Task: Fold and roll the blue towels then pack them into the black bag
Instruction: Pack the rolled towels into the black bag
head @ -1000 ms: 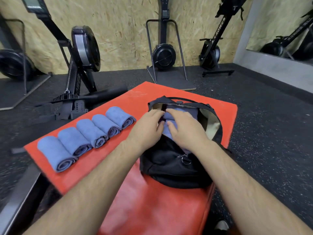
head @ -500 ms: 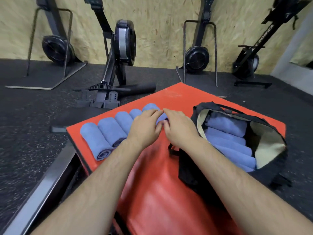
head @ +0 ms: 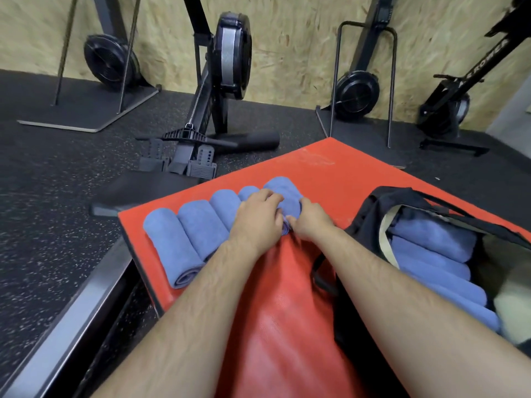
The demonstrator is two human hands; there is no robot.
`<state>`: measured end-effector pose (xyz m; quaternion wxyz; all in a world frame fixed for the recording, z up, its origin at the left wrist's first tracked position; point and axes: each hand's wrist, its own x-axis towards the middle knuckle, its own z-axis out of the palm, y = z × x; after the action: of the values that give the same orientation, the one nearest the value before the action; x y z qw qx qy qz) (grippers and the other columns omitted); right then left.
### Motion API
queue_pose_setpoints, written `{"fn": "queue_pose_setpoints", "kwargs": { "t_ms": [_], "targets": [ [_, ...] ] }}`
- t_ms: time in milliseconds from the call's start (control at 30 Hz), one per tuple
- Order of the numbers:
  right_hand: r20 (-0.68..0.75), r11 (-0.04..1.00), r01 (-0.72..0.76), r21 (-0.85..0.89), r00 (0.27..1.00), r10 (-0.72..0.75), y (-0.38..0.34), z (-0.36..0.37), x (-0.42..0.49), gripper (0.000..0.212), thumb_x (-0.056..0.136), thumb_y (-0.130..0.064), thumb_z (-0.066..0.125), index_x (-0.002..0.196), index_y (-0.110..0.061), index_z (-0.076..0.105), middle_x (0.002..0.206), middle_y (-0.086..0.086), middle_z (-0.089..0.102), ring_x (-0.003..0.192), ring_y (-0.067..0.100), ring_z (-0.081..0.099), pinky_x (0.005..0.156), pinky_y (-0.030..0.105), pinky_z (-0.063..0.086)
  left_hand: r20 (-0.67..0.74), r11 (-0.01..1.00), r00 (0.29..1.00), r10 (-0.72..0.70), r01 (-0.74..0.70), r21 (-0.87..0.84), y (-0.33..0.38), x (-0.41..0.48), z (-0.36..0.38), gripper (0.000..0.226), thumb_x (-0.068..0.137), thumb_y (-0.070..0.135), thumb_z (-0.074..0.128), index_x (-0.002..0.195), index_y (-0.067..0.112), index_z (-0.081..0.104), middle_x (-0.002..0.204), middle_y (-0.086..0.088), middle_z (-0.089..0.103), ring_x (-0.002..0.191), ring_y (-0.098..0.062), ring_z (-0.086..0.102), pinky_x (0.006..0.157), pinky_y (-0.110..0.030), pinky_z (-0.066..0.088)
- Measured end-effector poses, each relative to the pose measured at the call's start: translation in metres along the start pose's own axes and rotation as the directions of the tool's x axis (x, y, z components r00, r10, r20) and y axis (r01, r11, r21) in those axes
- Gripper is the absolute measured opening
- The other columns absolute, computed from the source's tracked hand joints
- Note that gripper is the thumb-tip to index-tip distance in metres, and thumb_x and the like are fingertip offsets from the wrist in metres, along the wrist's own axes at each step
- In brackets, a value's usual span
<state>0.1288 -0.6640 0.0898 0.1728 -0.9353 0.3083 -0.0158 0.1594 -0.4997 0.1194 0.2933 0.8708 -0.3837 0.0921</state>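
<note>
Several rolled blue towels lie side by side on the red mat (head: 330,173). My left hand (head: 255,219) and my right hand (head: 309,221) both grip the rightmost rolled towel (head: 283,193) of that row, one on each side of its near end. The leftmost rolled towel (head: 172,248) lies at the mat's left edge. To the right stands the open black bag (head: 370,214), with several rolled blue towels (head: 431,254) packed side by side inside it.
Rowing machines (head: 227,58) stand along the chipboard wall behind the mat, one with its footrests (head: 184,165) close to the mat's far left edge. Black speckled rubber floor (head: 43,196) surrounds the mat. A metal rail (head: 71,326) runs along the lower left.
Both hands left the bag's opening and moved left to the row of rolled towels, where they now grip the rightmost one. The view swung left with them.
</note>
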Motion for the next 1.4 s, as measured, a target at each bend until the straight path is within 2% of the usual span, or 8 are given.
{"fn": "queue_pose_setpoints", "kwargs": {
  "t_ms": [367,633,833,1000,1100,1200,1300,1400],
  "targets": [
    [-0.183,0.999,0.032,0.043,0.983,-0.024,0.004,-0.031,-0.031,0.03,0.087,-0.004,0.051,0.117,-0.003,0.048,0.115,0.022,0.063,0.105,0.041,0.061,0.071,0.036,0.038,0.227,0.958,0.969,-0.098,0.154,-0.241,0.015,-0.008,0.002,0.033,0.098,0.02,0.05,0.129,0.015,0.057,0.115,-0.006,0.065,0.106,-0.021,0.061,0.095,-0.041,0.047],
    [-0.446,0.95,0.255,0.183,0.882,-0.151,0.016,-0.08,-0.136,0.019,0.092,-0.021,0.056,0.108,-0.013,0.051,0.103,0.011,0.063,0.093,0.035,0.06,0.072,0.042,0.046,0.195,0.593,0.945,-0.262,0.317,-0.74,0.085,-0.021,-0.005,0.051,0.082,0.059,0.063,0.113,0.03,0.035,0.1,-0.011,0.069,0.09,-0.03,0.07,0.086,-0.055,0.055],
    [-0.327,0.94,0.308,0.149,0.912,-0.247,0.059,-0.101,-0.187,0.026,0.089,-0.027,0.056,0.114,-0.021,0.051,0.108,0.0,0.065,0.099,0.026,0.061,0.076,0.04,0.049,0.204,0.558,0.971,-0.121,0.237,-0.796,0.12,-0.042,-0.002,0.06,0.074,0.051,0.08,0.115,0.038,0.038,0.118,-0.002,0.066,0.102,-0.021,0.071,0.09,-0.052,0.056],
    [-0.306,0.829,0.195,0.524,0.952,-0.031,0.089,-0.108,-0.208,0.025,0.095,-0.035,0.06,0.119,-0.027,0.056,0.115,-0.014,0.064,0.112,0.007,0.059,0.101,0.035,0.047,0.198,0.548,0.98,-0.026,0.18,-0.817,0.143,-0.055,0.006,0.058,0.081,0.024,0.081,0.118,0.033,0.039,0.114,-0.002,0.065,0.088,-0.013,0.067,0.075,-0.029,0.055],
    [-0.381,0.771,0.202,0.603,0.923,0.056,0.098,-0.114,-0.213,0.033,0.093,-0.044,0.065,0.115,-0.025,0.049,0.104,-0.018,0.059,0.099,0.004,0.06,0.093,0.031,0.05,0.24,0.451,0.967,0.084,0.178,-0.874,0.162,-0.062,0.01,0.055,0.086,-0.001,0.073,0.124,0.017,0.036,0.114,-0.01,0.065,0.085,-0.007,0.066,0.071,-0.023,0.053],
    [-0.4,0.764,0.217,0.607,0.914,0.058,0.115,-0.126,-0.221,0.047,0.086,-0.041,0.074,0.118,-0.029,0.041,0.11,-0.015,0.054,0.096,0.0,0.058,0.08,0.019,0.048,0.279,0.346,0.939,0.199,0.2,-0.917,0.176,-0.065,0.013,0.056,0.08,-0.001,0.071,0.12,0.019,0.038,0.108,-0.01,0.066,0.094,-0.02,0.063,0.083,-0.039,0.055],
    [-0.362,0.793,0.178,0.583,0.931,0.057,0.134,-0.14,-0.225,0.056,0.076,-0.037,0.079,0.115,-0.038,0.039,0.108,-0.011,0.056,0.088,0.005,0.062,0.074,0.025,0.051,0.271,0.449,0.916,0.295,0.117,-0.886,0.179,-0.065,0.014,0.051,0.081,0.007,0.071,0.122,0.024,0.047,0.11,-0.012,0.065,0.095,-0.032,0.063,0.095,-0.053,0.049],
    [-0.353,0.857,0.145,0.494,0.934,0.045,0.158,-0.151,-0.226,0.054,0.072,-0.02,0.073,0.105,-0.045,0.04,0.111,-0.01,0.056,0.1,0.012,0.059,0.082,0.034,0.05,-0.034,0.764,0.922,0.385,-0.339,-0.55,0.179,-0.062,0.015,0.038,0.085,0.011,0.07,0.121,0.021,0.062,0.105,0.002,0.061,0.098,-0.019,0.06,0.089,-0.047,0.049]
  ]
}}
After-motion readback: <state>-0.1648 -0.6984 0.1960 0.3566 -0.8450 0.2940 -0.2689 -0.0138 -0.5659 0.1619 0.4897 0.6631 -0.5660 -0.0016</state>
